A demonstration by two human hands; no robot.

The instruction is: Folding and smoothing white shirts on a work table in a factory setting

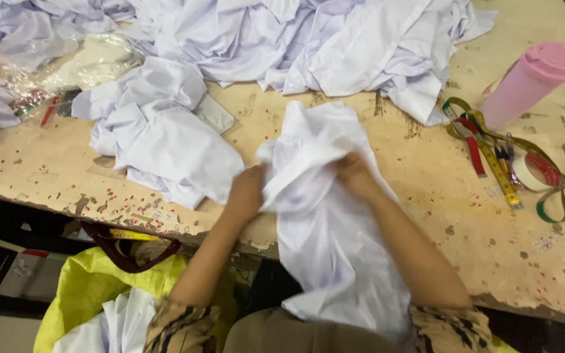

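Note:
Both my hands grip a crumpled white garment [325, 222] at the front edge of a worn beige table [420, 216]. My left hand [248, 191] clutches its left fold. My right hand [354, 173] is closed on its upper right part, partly buried in the cloth. The garment hangs down from my hands over the table edge toward my lap.
Another white garment [165, 134] lies left of my hands, and a big heap of white cloth [282, 39] fills the back. A pink bottle [530, 82], measuring tape [498, 163] and tape roll [536, 171] sit at right. A yellow bag [93, 287] with white cloth stands below left.

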